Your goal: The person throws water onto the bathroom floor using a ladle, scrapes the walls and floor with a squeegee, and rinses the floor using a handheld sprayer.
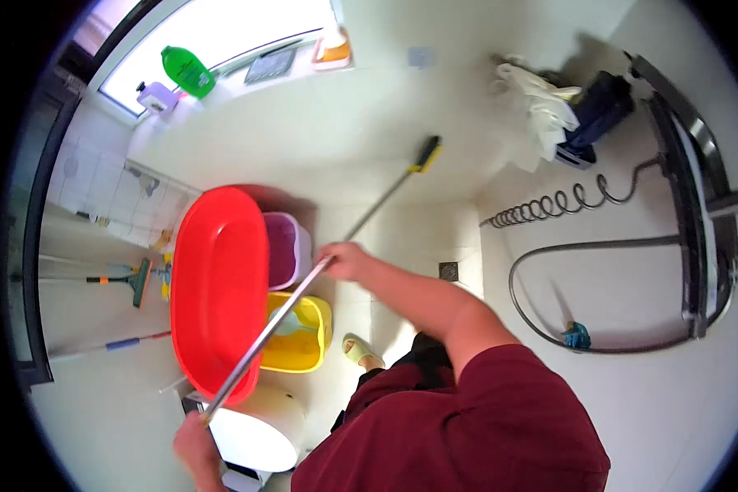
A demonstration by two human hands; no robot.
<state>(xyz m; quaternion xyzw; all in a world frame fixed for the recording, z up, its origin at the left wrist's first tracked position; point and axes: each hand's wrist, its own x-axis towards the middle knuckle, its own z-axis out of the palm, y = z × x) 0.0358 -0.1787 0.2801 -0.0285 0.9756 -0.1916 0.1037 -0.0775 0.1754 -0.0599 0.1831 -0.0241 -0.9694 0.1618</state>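
Observation:
A long-handled scrub brush with a silver pole [299, 292] runs diagonally across the head view. Its black head with yellow bristles [425, 154] is at the pale wall; whether the bristles touch it I cannot tell. My right hand [348, 261] is closed around the middle of the pole. At the lower left, my left hand [197, 447] grips the pole's near end. Below the pole lie a big red tub [217, 287], standing on its side or tilted, a purple basin [287, 250] and a yellow basin [324, 332].
A green bottle [188, 72] and a lilac pump bottle [157, 98] stand on the window ledge. On the right wall hang a shower hose [512, 287] and a dark rack [681, 205]. A white toilet-like round thing [258, 435] is at lower left. A floor drain [448, 271] lies ahead.

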